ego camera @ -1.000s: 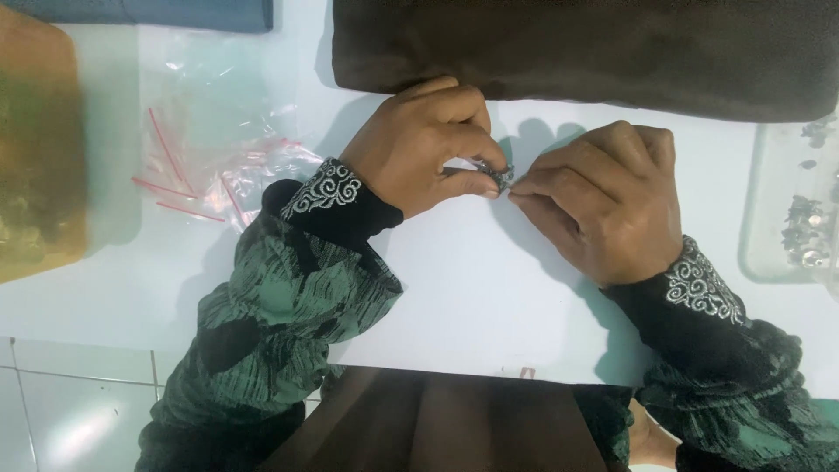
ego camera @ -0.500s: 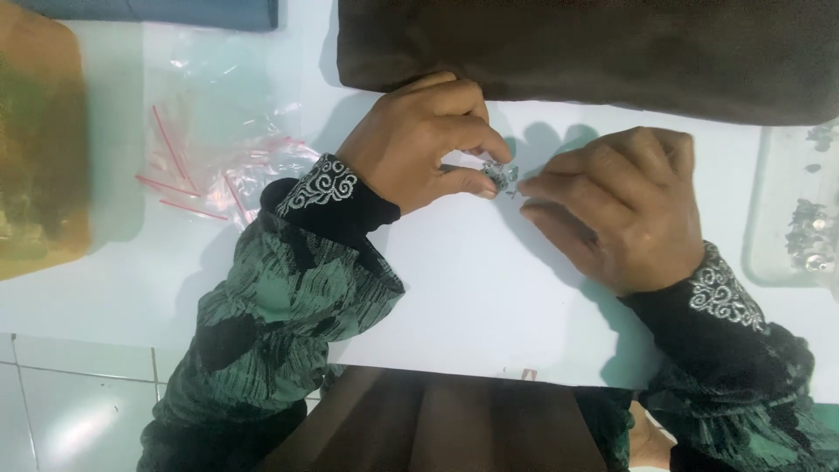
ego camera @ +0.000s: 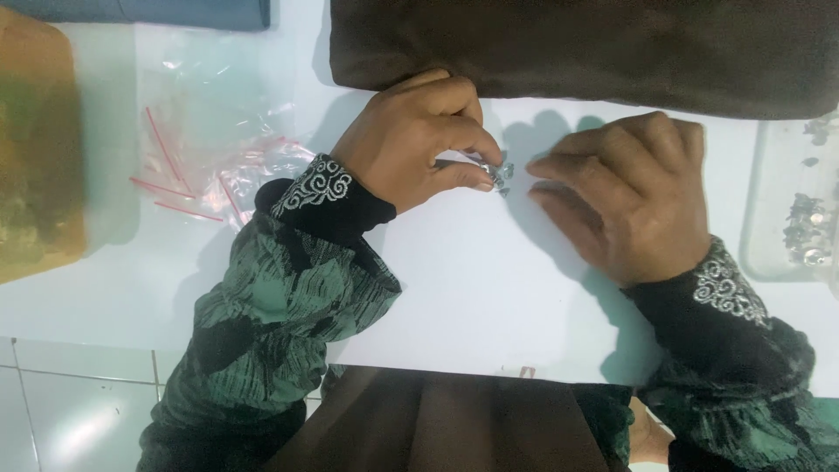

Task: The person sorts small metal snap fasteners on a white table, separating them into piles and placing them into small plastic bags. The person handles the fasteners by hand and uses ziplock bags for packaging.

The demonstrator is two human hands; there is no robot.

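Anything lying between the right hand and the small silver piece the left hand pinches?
No: in the head view only bare white table separates the right hand from the silver piece.

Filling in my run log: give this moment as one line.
left hand: pinches small silver piece | right hand: open beside it, not touching | white table | brown cloth behind
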